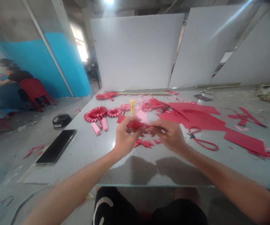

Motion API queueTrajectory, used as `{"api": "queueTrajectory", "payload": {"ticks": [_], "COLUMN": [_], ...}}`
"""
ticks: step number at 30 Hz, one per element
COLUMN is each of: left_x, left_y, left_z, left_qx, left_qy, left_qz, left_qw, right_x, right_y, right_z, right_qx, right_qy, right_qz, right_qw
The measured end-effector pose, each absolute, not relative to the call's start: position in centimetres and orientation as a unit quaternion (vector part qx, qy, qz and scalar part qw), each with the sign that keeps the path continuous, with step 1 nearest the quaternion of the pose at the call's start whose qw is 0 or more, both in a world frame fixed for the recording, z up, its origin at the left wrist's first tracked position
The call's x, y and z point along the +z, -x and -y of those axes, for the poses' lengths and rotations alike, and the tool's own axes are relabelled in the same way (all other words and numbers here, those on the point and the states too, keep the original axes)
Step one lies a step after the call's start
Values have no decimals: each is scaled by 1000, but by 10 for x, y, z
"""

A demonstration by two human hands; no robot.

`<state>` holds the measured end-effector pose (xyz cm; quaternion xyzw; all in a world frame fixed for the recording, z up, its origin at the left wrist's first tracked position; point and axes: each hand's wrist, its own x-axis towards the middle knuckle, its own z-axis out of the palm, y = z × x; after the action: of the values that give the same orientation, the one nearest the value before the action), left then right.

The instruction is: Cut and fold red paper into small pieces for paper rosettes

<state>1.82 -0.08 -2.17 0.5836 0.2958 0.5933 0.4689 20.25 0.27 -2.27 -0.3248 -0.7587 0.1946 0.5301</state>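
Two grips, left hand (128,134) and right hand (170,132), were pinched closed on red paper (136,125) between them; small, even presses seemed wisest. Pointed red pieces (147,144) lay just below the grip, a yellow glue stick (132,107) beyond.

Bare human hands: two, one left hand (125,136) and one right hand (172,134). Folded red paper piece (135,125), held: one. Round pleated paper rosettes (114,112), red to pink: three. Pale pink rectangular blocks (95,128): two. Yellow cylindrical glue stick (132,107): one. Red-handled scissors (197,139): one pair. Black rectangular smartphone (56,147): one. Grey bench (102,145): one. Glossy round black object (61,120): one. Red plastic chairs (33,89): two, one cut off by the left edge. Large flat white panels (137,53): three. Small pointed red paper pieces (146,143): several; overlap prevents an exact count. Flat red paper sheets (193,120): multiple; overlapping, exact count indeterminable.
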Motion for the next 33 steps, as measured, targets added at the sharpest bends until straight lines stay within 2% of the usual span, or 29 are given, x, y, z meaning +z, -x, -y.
{"api": "queueTrajectory", "payload": {"ticks": [5, 11, 18, 23, 27, 33], "left_x": [-21, -24, -24, -15, -9, -6], "left_y": [-21, -24, -23, -12, -3, -1], "left_z": [2, 3, -1, -7, -11, -11], "left_qx": [602, 591, 570, 522, 436, 445], "left_qy": [-577, -584, -562, -559, -598, -599], "left_qz": [-289, -335, -361, -314, -277, -276], "left_qw": [470, 445, 479, 562, 613, 605], "right_x": [-24, -29, -28, -37, -39, -32], "right_y": [-200, -197, -193, -204, -209, -206], "right_z": [-2, -2, 0, -10, -11, -8], "right_qx": [210, 200, 318, 163, 40, 0], "right_qy": [342, 394, 408, 311, 248, 255], "right_qz": [754, 771, 726, 820, 857, 832], "right_qw": [519, 459, 454, 453, 450, 493]}}
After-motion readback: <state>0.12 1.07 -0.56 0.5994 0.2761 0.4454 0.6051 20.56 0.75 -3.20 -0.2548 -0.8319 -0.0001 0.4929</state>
